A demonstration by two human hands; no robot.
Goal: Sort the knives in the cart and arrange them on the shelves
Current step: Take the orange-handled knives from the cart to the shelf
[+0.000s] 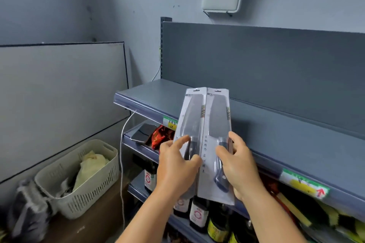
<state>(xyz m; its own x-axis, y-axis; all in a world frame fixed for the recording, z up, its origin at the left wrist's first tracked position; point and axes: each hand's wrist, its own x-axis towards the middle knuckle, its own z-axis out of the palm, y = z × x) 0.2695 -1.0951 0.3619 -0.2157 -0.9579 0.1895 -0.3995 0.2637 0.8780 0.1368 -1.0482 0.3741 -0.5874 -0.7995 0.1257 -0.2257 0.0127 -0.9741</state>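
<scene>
left hand [175,165] grips one packaged knife [190,122], right hand [238,163] grips another packaged knife [218,124], edges touching, above the top shelf [276,124] front edge.

Grey-packaged knives [205,124], blue-grey shelf [276,130], beige slotted basket [83,181]

Left hand [175,167], right hand [240,165] each hold packaged knife [192,118] [218,124].

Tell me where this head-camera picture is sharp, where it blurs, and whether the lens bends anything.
Head view: the two packaged knives are fairly sharp, though their print is unreadable; the right-hand price tag and lower-shelf goods smear toward the edge; the top shelf edge bows from wide-angle distortion; light is flat and dim, shadows soft.
</scene>
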